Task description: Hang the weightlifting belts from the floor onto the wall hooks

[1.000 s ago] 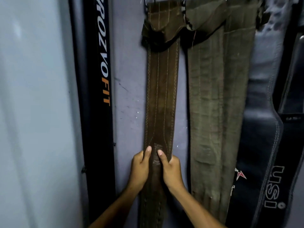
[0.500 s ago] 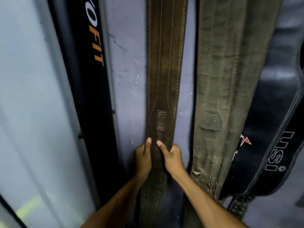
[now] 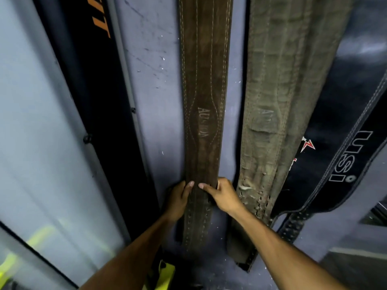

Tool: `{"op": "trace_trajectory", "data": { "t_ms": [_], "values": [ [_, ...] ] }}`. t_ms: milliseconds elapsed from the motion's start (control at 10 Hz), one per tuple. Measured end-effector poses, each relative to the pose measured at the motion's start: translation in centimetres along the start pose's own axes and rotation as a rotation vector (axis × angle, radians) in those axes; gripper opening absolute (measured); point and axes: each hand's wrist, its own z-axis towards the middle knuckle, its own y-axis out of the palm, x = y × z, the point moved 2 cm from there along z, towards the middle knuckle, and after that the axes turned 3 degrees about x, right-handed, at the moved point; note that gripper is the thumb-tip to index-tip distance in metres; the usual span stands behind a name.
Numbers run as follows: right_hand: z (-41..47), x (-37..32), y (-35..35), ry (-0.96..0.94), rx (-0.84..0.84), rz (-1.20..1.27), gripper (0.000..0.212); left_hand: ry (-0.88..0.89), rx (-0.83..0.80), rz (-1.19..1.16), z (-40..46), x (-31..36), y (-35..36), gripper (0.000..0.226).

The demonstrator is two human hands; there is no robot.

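The grey wall (image 3: 155, 84) fills the view, with a black panel (image 3: 100, 84) bearing orange lettering running down its left side. Three belts hang flat against the wall: a black belt (image 3: 343, 130) on the right with white lettering, a worn olive belt (image 3: 278, 97) just beside it, and the brown suede belt (image 3: 204, 84) in the middle, apart from the olive one with a strip of wall between them.

Both hands are on the brown belt near its lower end. The left hand (image 3: 178, 200) wraps the left edge, thumb lying on the face; the right hand (image 3: 223, 195) wraps the right edge the same way. Each grip is curled round the belt's edge, the two thumbs close together but not touching.

The likely risk is a downward tug: if the hands pull or slide hard, the belt could slip off its hook, or swing into the olive belt.

The hooks and the belts' upper ends are cut off above the frame, so how securely anything hangs cannot be told. The fingers behind the belt are hidden, and the floor barely shows.
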Motion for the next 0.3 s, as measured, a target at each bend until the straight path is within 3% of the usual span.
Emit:
{"op": "trace_trajectory", "data": {
  "t_ms": [100, 200, 300],
  "values": [
    [-0.6, -0.4, -0.3, -0.018, -0.010, -0.073, 0.015, -0.069, 0.024, 0.065, -0.4, 0.5, -0.4, 0.043],
    [-1.6, -1.9, -1.4, -0.119, 0.020, -0.173, 0.036, -0.021, 0.177, -0.024, -0.8, 3.4, -1.0, 0.027],
    [-2.2, -4.1, -4.0, -0.191, 0.184, -0.169, 0.038, 0.173, 0.434, -0.009, -0.9, 9.5, -1.5, 0.031]
  ]
}}
